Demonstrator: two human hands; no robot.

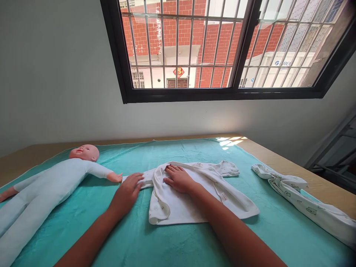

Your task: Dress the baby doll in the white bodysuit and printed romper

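Note:
A white baby top (189, 207) with a small animal print lies spread on the turquoise cloth in front of me, one sleeve out to each side. My right hand (179, 178) rests flat on its upper part, fingers stretched out. Over the end of the left sleeve (147, 177) lies my left hand (128, 193), its fingers slightly curved and apart from the thumb. A baby doll (59, 180) in a white bodysuit lies on its back at the left, its hand close to my left fingers.
Printed white baby trousers (303, 198), bunched lengthwise, lie at the right. The turquoise cloth (133, 244) covers most of a wooden table (328, 181). Behind stands a wall with a barred, black-framed window (183, 95). A dark metal frame (333, 144) is at the far right.

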